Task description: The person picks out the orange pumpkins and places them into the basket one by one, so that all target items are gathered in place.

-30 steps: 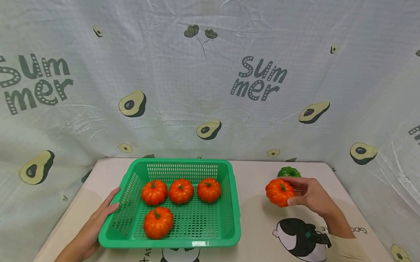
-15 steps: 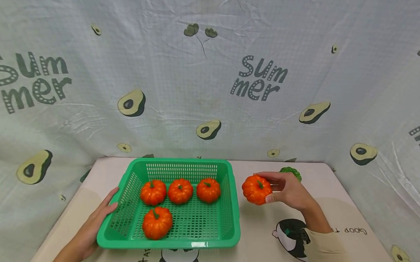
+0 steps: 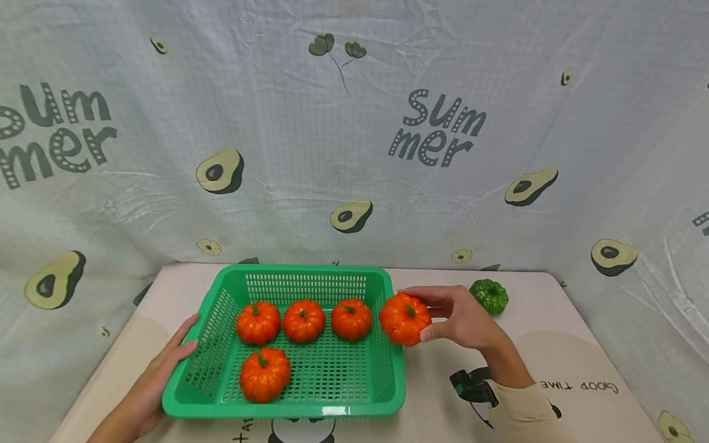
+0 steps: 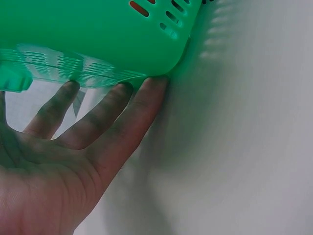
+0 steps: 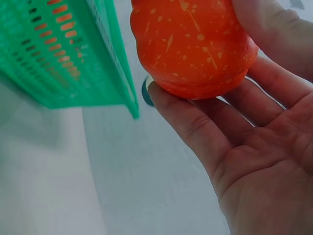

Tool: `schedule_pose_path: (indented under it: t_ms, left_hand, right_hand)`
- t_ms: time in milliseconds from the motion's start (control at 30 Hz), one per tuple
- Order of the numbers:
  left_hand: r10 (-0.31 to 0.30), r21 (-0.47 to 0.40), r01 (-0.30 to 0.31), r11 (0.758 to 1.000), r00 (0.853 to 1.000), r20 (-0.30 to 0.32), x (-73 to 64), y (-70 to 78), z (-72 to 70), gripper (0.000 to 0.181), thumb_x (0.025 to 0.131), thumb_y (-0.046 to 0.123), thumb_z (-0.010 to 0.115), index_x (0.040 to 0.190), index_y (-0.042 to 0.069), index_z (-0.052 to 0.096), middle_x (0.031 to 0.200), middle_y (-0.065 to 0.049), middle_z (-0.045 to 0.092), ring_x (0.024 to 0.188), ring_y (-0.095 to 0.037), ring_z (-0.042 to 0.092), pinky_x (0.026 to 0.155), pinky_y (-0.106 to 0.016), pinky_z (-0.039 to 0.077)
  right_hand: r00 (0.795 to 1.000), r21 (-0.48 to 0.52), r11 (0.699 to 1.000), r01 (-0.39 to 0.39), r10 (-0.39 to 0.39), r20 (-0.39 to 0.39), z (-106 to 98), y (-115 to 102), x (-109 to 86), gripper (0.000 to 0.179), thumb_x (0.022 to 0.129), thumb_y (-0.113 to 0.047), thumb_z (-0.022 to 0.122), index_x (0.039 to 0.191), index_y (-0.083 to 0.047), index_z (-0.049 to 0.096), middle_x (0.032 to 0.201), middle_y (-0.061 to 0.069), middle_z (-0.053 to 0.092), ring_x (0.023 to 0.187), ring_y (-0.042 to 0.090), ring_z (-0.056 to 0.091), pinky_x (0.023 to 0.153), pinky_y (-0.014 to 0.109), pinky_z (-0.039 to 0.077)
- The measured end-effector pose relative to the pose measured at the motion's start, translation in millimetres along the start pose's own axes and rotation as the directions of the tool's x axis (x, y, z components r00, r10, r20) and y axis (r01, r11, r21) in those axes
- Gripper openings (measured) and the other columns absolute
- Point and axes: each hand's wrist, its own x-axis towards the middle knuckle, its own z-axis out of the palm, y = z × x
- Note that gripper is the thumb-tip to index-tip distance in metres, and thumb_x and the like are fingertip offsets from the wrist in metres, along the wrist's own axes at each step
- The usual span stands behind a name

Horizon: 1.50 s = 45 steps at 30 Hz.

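My right hand (image 3: 465,319) grips a small orange pumpkin (image 3: 400,321) with a green stem, thumb on the near side and fingers on the far side. The pumpkin overlaps the right rim of a green plastic basket (image 3: 314,410) in the head view; the right wrist view shows it raised beside the basket wall (image 5: 105,54). Inside the basket sit several more orange pumpkins (image 3: 304,321). My left hand (image 3: 155,385) lies along the basket's left side. Its nearly straight fingers (image 4: 129,115) touch the outer wall with their tips, as the left wrist view shows.
A green pumpkin-like vegetable (image 3: 489,297) stands at the back right of the table, behind my right hand. The pale table (image 3: 570,344) carries printed drawings and letters. A patterned cloth (image 3: 304,119) hangs behind and around it.
My right hand has carried the orange pumpkin leftward, from near the green vegetable to the basket's right rim. More of the green vegetable shows now. The left hand stays at the basket.
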Motion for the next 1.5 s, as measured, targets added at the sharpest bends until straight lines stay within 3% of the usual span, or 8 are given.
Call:
schedule_pose_path:
  t_ms: [433,867,1067,1200,1333,1500]
  left_hand:
    - [-0.015,0.012,0.016,1.0,1.0,-0.013,-3.8,3.3,-2.7,0.068,0.114,0.048,0.03,0.167,0.035,-0.011,0.175,-0.016,-0.018,0.154,-0.045,0.005,0.086,-0.011,0.043]
    - [-0.02,0.022,0.02,1.0,1.0,-0.007,-4.5,1.8,-4.2,0.069,0.114,0.048,0.029,0.167,0.033,-0.012,0.174,-0.015,-0.02,0.156,-0.046,0.0,0.085,-0.01,0.041]
    - [-0.011,0.002,0.011,1.0,1.0,-0.01,-4.2,0.2,-3.2,0.069,0.114,0.048,0.03,0.167,0.034,-0.012,0.174,-0.015,-0.019,0.156,-0.046,0.002,0.085,-0.01,0.042]
    - [-0.005,0.001,0.005,1.0,1.0,-0.009,-3.9,-0.3,-3.0,0.068,0.114,0.047,0.03,0.167,0.034,-0.01,0.175,-0.014,-0.018,0.156,-0.045,0.001,0.086,-0.01,0.041]
    - [-0.008,0.01,0.008,1.0,1.0,-0.008,-1.7,1.7,-0.3,0.069,0.113,0.048,0.031,0.167,0.034,-0.01,0.175,-0.014,-0.018,0.157,-0.045,0.001,0.085,-0.01,0.041]
    - [-0.017,0.015,0.017,1.0,1.0,-0.013,-1.1,2.5,1.5,0.071,0.113,0.049,0.031,0.167,0.032,-0.011,0.175,-0.015,-0.017,0.156,-0.046,0.005,0.085,-0.01,0.043]
  right_hand:
    - [0.997,0.025,0.999,0.045,-0.047,0.063,27.7,-12.7,19.5,0.069,0.082,-0.013,0.088,0.142,0.006,0.06,0.138,0.029,0.065,0.117,0.003,0.068,0.097,0.025,0.056]
    - [0.989,0.072,0.997,0.026,-0.036,0.14,50.1,-17.5,34.2,0.071,0.084,-0.025,0.088,0.144,0.001,0.06,0.14,0.024,0.065,0.119,0.007,0.068,0.099,0.026,0.055]
    - [0.983,0.076,0.997,0.03,-0.044,0.177,59.1,-18.7,41.5,0.074,0.085,-0.026,0.087,0.147,0.0,0.057,0.147,0.022,0.061,0.129,0.006,0.063,0.105,0.025,0.051]
    - [0.979,0.061,0.998,0.023,-0.035,0.201,64.7,-19.5,45.2,0.075,0.083,-0.023,0.087,0.148,-0.002,0.057,0.152,0.019,0.058,0.139,0.019,0.058,0.11,0.025,0.047]
    - [0.978,0.031,0.999,0.027,-0.033,0.208,67.8,-19.5,44.9,0.072,0.082,-0.018,0.087,0.146,-0.002,0.058,0.152,0.021,0.057,0.138,0.031,0.059,0.11,0.03,0.048]
    - [0.974,0.03,0.999,0.026,-0.032,0.226,70.4,-18.7,44.3,0.072,0.083,-0.019,0.087,0.146,-0.001,0.058,0.151,0.022,0.058,0.134,0.032,0.061,0.109,0.036,0.05]
